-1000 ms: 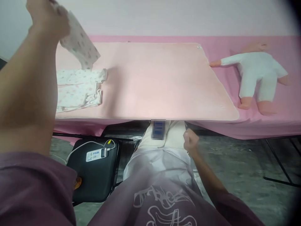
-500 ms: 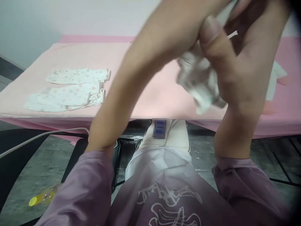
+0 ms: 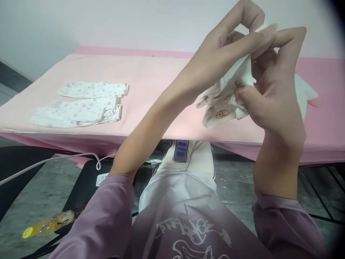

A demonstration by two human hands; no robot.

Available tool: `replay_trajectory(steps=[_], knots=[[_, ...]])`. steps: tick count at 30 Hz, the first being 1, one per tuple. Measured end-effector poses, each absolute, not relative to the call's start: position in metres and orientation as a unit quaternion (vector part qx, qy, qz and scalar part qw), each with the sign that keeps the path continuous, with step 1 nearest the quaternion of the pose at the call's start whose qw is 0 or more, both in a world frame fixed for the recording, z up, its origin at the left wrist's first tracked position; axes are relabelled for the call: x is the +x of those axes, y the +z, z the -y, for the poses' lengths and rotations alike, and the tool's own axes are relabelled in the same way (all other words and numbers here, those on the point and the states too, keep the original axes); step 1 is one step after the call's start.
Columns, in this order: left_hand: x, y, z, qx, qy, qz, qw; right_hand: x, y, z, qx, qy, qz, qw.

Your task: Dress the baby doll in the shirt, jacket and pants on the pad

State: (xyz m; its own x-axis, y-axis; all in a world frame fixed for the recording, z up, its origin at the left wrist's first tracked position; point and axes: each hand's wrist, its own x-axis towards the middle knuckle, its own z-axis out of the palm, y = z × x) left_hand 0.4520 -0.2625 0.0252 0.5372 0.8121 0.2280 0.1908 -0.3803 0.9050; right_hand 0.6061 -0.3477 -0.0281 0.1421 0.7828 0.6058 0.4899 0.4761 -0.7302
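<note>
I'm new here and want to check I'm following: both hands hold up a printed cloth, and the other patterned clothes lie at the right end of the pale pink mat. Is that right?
Not quite: in the head view, the other patterned clothes lie toward the left end of the pale pink mat. The left hand and right hand do hold up a printed cloth.

Three white printed cloth pieces counted
Two white cloth pieces with small prints (image 3: 93, 90) are laid flat; one crumpled white printed cloth (image 3: 222, 111) is held. One yellow-capped clear plastic bottle (image 3: 50, 223), one white cable (image 3: 61, 157) and one partly hidden white-clothed doll (image 3: 301, 93) are seen.
</note>
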Motion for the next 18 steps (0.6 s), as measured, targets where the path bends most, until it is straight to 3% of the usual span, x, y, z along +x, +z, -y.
replay_trajectory(steps=[8,18], knots=[[0.443,0.002,0.242,0.793,0.339,-0.296,0.411,0.612,-0.039,0.338,-0.437,0.171,0.653,0.595],[0.418,-0.025,0.242,0.788,0.361,-0.308,0.393,0.621,-0.049,0.334,-0.438,0.087,0.650,0.615]])
